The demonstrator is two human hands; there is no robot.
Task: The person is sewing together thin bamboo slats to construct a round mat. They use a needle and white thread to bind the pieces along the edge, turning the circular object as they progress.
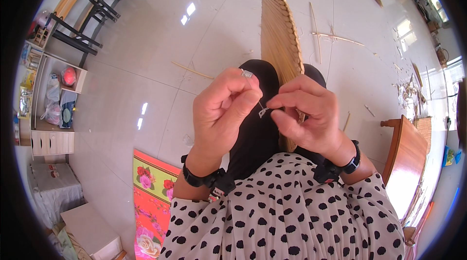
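My left hand (228,103) pinches a thin pale strand or needle between thumb and forefinger; which of the two it is I cannot tell. A small grey metallic-looking piece (247,73) lies at its forefinger. A small loop of white thread (262,113) hangs between the two hands. My right hand (306,114) is beside it, its forefinger at the thread and its thumb a little apart; whether it grips the thread is unclear. A pleated palm-leaf fan (279,30) with a scalloped edge stands on edge between my knees, its lower part partly hidden by my right hand.
Dry stalks (337,38) and plant scraps (412,94) lie on the tiled floor ahead and to the right. A wooden stool or bench (408,154) stands at the right. To the left are a floral mat (153,201), shelves (53,141) and a wooden bench with black legs (91,8).
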